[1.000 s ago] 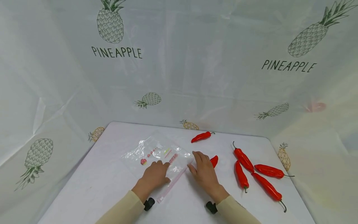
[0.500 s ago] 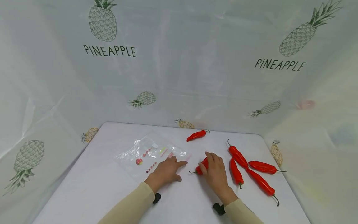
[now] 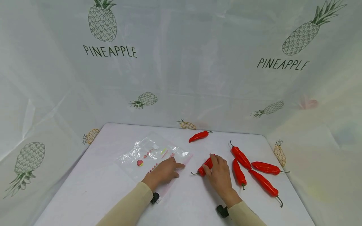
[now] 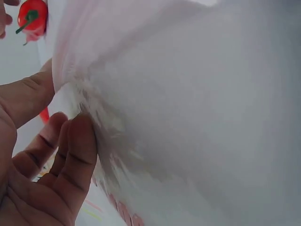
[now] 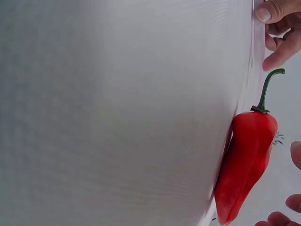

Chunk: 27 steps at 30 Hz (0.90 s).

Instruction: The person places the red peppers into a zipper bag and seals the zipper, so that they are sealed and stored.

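Observation:
A clear zip bag with strawberry prints and a pink zip edge lies flat at the table's middle left. My left hand rests over its zip side, index finger pointing right. In the left wrist view, the thumb touches the pink edge and the fingertips press the film, with a gap between them. Right of the bag, a red chili pepper with a green stem lies under my right hand. In the right wrist view, the fingers stand around that pepper, apart from it.
Another red pepper lies near the table's back edge. Several more form a loose group on the right, among them one pepper pointing toward the right edge. A pineapple-print sheet hangs behind and beside the white table.
My right hand has moved over the pepper, whose stem now shows. The left hand has shifted from the bag's printed middle to its zip side. The head view has turned slightly right.

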### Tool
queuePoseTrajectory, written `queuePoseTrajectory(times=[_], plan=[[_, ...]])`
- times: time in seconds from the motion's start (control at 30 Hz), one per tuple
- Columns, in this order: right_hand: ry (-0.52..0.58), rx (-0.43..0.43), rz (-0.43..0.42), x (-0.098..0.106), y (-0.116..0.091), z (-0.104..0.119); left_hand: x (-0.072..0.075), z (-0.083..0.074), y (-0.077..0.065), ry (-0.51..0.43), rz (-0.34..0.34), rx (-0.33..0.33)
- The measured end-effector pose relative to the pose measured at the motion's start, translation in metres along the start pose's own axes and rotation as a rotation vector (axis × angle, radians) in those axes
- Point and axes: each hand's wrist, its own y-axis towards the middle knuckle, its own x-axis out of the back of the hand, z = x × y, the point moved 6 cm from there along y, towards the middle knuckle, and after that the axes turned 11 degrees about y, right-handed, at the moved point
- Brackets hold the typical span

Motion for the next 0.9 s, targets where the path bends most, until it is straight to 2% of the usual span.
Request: queuePoseTrajectory(times=[0.27, 0.37, 0.63, 0.73, 0.9], plan=[[-0.025, -0.094, 0.031, -0.005, 0.002, -0.006, 0.001, 0.006, 0.0, -0.043, 0.003, -0.023], [-0.023, -0.119, 0.039, -0.007, 0.002, -0.007, 0.001, 0.009, 0.0, -0.076, 0.003, 0.011], [-0.034, -0.201, 0.076, -0.01, 0.004, -0.015, -0.001, 0.015, 0.002, -0.115, -0.062, 0.066], [-0.018, -0.232, 0.094, -0.013, 0.005, -0.018, -0.001, 0.021, 0.002, -0.169, -0.086, 0.094], [0.001, -0.28, 0.119, -0.015, 0.007, -0.023, 0.005, 0.028, 0.001, -0.315, -0.125, 0.153]])
